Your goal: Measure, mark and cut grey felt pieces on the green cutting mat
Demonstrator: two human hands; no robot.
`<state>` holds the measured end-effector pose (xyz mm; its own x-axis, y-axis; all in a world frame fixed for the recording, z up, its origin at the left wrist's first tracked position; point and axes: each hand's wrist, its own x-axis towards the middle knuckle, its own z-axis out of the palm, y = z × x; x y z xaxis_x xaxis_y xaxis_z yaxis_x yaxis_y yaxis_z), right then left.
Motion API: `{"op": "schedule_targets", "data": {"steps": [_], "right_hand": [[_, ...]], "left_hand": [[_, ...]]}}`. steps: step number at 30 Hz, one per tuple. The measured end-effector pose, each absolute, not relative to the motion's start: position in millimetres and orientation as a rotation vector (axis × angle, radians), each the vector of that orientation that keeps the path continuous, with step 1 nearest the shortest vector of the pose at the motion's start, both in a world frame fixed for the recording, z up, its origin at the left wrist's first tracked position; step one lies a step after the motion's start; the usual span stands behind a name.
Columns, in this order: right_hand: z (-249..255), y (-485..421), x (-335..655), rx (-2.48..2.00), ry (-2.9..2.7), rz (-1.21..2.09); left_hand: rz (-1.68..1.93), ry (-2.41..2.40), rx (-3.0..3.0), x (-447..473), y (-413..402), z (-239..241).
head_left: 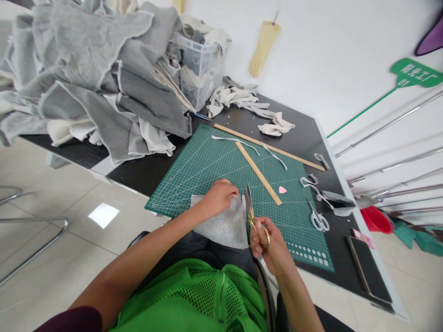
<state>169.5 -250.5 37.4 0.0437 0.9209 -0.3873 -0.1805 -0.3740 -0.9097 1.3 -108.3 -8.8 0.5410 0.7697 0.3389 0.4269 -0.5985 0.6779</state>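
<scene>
A piece of grey cloth (pixel 226 227) hangs over the near edge of the green cutting mat (pixel 180 184). My left hand (pixel 221 196) is closed on the cloth's upper right part, its fingers pinched together. In my right hand (pixel 266 240) is a pair of gold-handled scissors (pixel 249 207), fingers through the loops. The blades point away from me and are slightly apart, right beside the cloth's right edge. A narrow strip of cloth shows along that edge by the blades; whether it is cut free I cannot tell.
Two wooden rulers, one short (pixel 259 174) and one long (pixel 270 146), lie on the mat near a pink chalk piece (pixel 282 189). White-handled scissors (pixel 319 221) and a phone (pixel 368 267) are at right. A large cloth pile (pixel 86 60) and a clear bin (pixel 199 69) stand at left.
</scene>
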Motion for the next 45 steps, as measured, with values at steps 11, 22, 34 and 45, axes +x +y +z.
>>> {"op": "schedule_targets", "data": {"steps": [11,22,34,45], "right_hand": [[38.8,-297.1,202.2,-1.427,-0.911,1.674],[34.3,-297.0,226.5,-1.44,-0.749,1.554],[35.7,-284.1,276.5,-1.606,-0.673,1.331],[24.8,-252.6,274.9,-1.666,-0.7,1.055]], "left_hand": [[0.815,1.007,2.286,3.6,-104.3,-9.3],[0.664,0.876,2.386,22.1,4.5,4.0],[0.68,0.754,2.642,23.6,6.5,4.9],[0.382,0.876,2.711,13.0,-14.2,15.3]]}}
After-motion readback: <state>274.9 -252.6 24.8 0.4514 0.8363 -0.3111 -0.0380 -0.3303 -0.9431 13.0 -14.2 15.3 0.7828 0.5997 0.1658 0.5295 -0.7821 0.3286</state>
